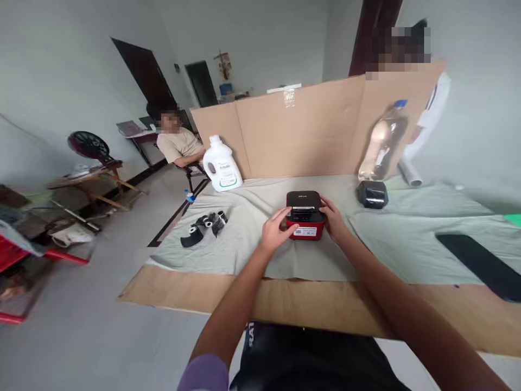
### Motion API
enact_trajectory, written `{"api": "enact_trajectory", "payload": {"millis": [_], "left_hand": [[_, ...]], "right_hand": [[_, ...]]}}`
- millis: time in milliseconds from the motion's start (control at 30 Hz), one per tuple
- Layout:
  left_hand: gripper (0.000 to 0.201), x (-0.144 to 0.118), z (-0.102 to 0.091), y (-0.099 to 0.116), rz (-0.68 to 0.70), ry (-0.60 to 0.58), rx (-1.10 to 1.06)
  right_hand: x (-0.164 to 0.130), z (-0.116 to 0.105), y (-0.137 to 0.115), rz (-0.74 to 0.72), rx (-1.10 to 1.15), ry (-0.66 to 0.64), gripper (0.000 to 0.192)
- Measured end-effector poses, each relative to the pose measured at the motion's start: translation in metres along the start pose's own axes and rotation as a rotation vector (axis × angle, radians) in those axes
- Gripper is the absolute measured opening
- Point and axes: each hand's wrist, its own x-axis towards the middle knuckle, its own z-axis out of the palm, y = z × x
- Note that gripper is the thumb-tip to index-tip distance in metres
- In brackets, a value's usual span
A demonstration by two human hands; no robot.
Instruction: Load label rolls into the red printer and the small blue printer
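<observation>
Two hands on a small red and black box at the middle of a cloth-covered table.

The box (pixel 304 215) is squat with rounded corners, its glossy black top above a red body that bears a white label on the near face; it sits on a pale grey-green cloth (pixel 252 255), soft and creased, laid over a flat brown cardboard sheet (pixel 171 290). The left hand (pixel 275 231) curls loosely against the box's left side, fingers touching it; the right hand (pixel 332 216) cups the right side, fingers bent around the edge. Behind stands one white plastic jug (pixel 221 164), one clear bottle (pixel 382 142) with a blue cap, and one shiny black wrapped block (pixel 372 194). To the left lies a small heap of black and white rolls (pixel 204 226). A folded cardboard wall (pixel 301 130) backs the table.
</observation>
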Motion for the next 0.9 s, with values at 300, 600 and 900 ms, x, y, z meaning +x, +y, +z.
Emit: {"api": "enact_trajectory", "payload": {"millis": [300,600,900], "left_hand": [[0.061,-0.008,0.011,0.004,-0.109,0.025,-0.047],[0.065,-0.004,0.006,0.005,-0.319,-0.042,-0.348],[0.078,0.018,-0.025,-0.019,-0.315,-0.104,-0.466]], "right_hand": [[-0.014,0.004,-0.002,0.008,-0.041,0.062,0.063],[-0.041,-0.011,-0.010,0.039,-0.348,-0.023,0.057],[-0.038,0.000,-0.007,-0.234,-0.853,-0.336,0.082]]}}
